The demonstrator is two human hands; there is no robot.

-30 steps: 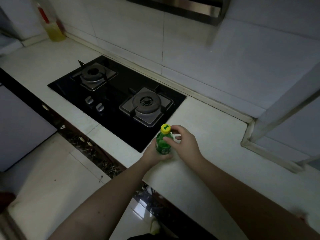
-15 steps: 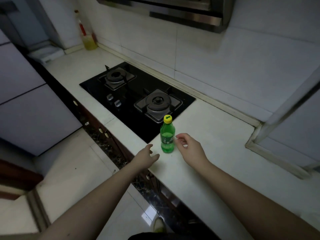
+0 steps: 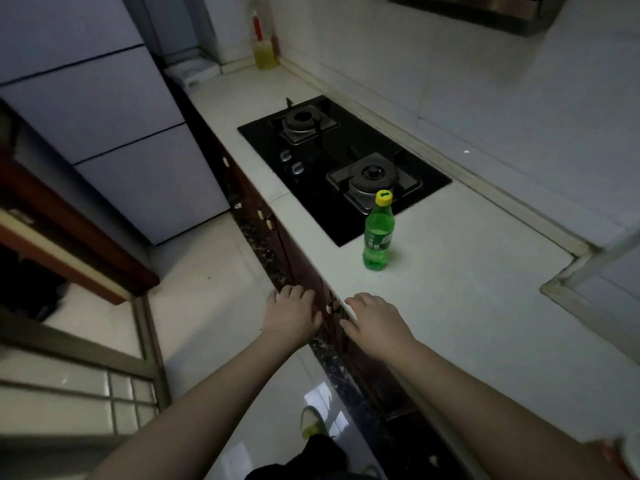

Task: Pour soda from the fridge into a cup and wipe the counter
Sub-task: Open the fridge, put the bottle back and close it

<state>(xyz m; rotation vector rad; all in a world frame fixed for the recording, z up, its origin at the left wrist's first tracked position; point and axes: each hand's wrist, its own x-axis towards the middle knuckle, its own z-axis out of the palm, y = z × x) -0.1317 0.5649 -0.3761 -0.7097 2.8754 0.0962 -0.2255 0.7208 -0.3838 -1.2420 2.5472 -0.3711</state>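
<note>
Green plastic soda bottle with yellow cap (image 3: 378, 233) stands upright, capped, on the white bench (image 3: 467, 306) beside the black gas hob (image 3: 343, 161), left hand (image 3: 292, 315) and right hand (image 3: 375, 322) both loose and empty, no cup visible, so an unsteadied pour risks spilling.

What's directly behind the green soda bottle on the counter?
Behind the green soda bottle sits the black gas hob; its near burner shows just past the yellow cap. The bottle covers a small strip of the hob's edge.
</note>
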